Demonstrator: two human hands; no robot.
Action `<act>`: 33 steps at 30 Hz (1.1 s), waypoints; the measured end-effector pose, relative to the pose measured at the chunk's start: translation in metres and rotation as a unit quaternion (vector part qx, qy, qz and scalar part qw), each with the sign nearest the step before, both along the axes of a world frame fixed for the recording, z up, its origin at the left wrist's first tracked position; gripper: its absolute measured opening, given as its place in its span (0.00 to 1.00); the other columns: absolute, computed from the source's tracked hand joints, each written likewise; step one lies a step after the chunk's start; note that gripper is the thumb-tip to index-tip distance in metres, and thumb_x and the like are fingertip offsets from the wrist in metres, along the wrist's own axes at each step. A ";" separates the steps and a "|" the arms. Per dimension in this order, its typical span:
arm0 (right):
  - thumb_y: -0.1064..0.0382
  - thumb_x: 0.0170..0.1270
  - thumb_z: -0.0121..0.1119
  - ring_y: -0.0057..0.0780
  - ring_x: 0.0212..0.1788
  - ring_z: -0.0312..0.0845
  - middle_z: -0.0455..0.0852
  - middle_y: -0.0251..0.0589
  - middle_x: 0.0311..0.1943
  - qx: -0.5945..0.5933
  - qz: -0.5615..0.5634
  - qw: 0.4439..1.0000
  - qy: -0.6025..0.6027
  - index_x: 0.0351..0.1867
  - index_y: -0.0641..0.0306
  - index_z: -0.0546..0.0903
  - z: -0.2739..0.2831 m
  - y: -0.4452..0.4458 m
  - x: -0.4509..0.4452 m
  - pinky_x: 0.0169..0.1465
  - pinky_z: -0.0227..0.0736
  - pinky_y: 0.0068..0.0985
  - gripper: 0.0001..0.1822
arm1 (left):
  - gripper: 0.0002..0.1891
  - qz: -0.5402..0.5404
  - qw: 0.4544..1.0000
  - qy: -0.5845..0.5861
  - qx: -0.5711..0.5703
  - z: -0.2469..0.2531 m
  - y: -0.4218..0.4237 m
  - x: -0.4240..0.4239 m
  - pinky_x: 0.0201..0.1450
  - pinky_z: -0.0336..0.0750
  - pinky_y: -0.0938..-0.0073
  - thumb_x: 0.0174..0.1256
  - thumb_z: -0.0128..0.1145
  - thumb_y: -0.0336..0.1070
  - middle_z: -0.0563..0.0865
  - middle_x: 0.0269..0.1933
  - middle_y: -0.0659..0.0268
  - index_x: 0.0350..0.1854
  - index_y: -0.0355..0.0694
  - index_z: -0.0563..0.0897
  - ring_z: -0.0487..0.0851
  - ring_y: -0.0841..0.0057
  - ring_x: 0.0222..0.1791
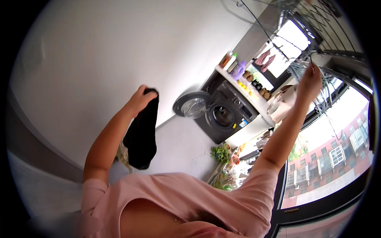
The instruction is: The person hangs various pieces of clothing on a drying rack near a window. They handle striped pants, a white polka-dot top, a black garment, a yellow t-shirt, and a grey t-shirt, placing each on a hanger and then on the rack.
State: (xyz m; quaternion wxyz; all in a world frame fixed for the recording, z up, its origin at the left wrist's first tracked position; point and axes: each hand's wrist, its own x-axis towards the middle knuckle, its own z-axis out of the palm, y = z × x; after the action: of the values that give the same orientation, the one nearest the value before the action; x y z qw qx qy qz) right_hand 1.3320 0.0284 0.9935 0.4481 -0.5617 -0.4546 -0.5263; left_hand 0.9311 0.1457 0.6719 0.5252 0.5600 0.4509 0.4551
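Observation:
My left hand (141, 101) grips the top end of a black cloth garment (144, 134), which hangs down in front of my body. Behind its lower part a pale cloth-like item (123, 154) shows in part. High on the right, my right hand (309, 83) is raised, with its fingers pinched on a thin dark wire (311, 58), perhaps a hanger's hook. Around and behind that hand hangs a cluster of wire clothes hangers (326, 101).
A dark front-loading washing machine (221, 116) has its round door (192, 104) swung out. Detergent bottles (238, 70) and several shoes (262, 92) line the white counter (259, 102). Potted plants (221, 153) stand by the window. Pinkish cloth items (268, 61) hang beyond.

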 end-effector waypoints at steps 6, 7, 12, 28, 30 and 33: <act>0.56 0.75 0.49 0.30 0.45 0.83 0.87 0.44 0.45 -0.162 0.095 0.977 0.105 0.49 0.69 0.83 -0.204 -0.106 0.040 0.48 0.75 0.26 0.18 | 0.33 0.025 0.994 0.083 0.071 -0.008 0.017 0.017 0.46 0.77 0.65 0.53 0.65 0.53 0.82 0.46 0.49 0.53 0.32 0.74 0.82 0.64 0.46; 0.58 0.75 0.48 0.26 0.45 0.80 0.87 0.41 0.43 -0.233 0.122 0.954 0.147 0.49 0.69 0.82 -0.243 -0.111 0.046 0.49 0.73 0.23 0.17 | 0.34 0.033 0.989 0.115 0.083 -0.017 0.026 0.013 0.47 0.77 0.65 0.53 0.65 0.54 0.83 0.46 0.48 0.55 0.32 0.74 0.83 0.62 0.47; 0.70 0.72 0.51 0.24 0.46 0.81 0.86 0.42 0.45 -0.308 0.382 0.798 0.349 0.50 0.76 0.80 -0.382 -0.135 0.012 0.52 0.74 0.22 0.12 | 0.39 0.070 0.942 0.308 0.112 -0.032 0.048 0.006 0.52 0.79 0.62 0.52 0.62 0.63 0.76 0.56 0.43 0.62 0.40 0.74 0.83 0.52 0.50; 0.66 0.71 0.55 0.23 0.42 0.81 0.87 0.44 0.40 -0.226 0.344 0.827 0.383 0.46 0.74 0.81 -0.415 -0.072 -0.116 0.47 0.74 0.19 0.11 | 0.23 -0.071 0.906 0.344 0.235 -0.014 0.025 0.033 0.39 0.77 0.63 0.56 0.65 0.55 0.84 0.41 0.64 0.44 0.42 0.80 0.84 0.64 0.33; 0.60 0.74 0.51 0.25 0.45 0.78 0.85 0.41 0.44 -0.255 0.383 0.786 0.414 0.50 0.69 0.79 -0.423 -0.075 -0.094 0.52 0.72 0.25 0.14 | 0.19 -0.103 0.922 0.284 0.243 0.002 0.021 0.028 0.40 0.75 0.67 0.58 0.64 0.44 0.81 0.36 0.60 0.47 0.39 0.78 0.81 0.67 0.36; 0.54 0.75 0.44 0.26 0.47 0.74 0.80 0.37 0.48 -0.032 0.538 0.496 0.681 0.56 0.62 0.75 -0.419 -0.064 -0.078 0.55 0.68 0.30 0.18 | 0.18 -0.073 0.940 0.187 0.275 0.012 0.014 0.025 0.39 0.72 0.65 0.57 0.67 0.46 0.80 0.31 0.54 0.36 0.36 0.76 0.80 0.66 0.34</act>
State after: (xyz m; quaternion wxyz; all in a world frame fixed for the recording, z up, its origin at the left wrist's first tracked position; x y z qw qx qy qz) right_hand 1.2542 -0.0354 0.5742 0.7971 -0.4066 -0.2387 0.3773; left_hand 0.9564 0.1595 0.6838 0.2887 0.7889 0.3563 0.4091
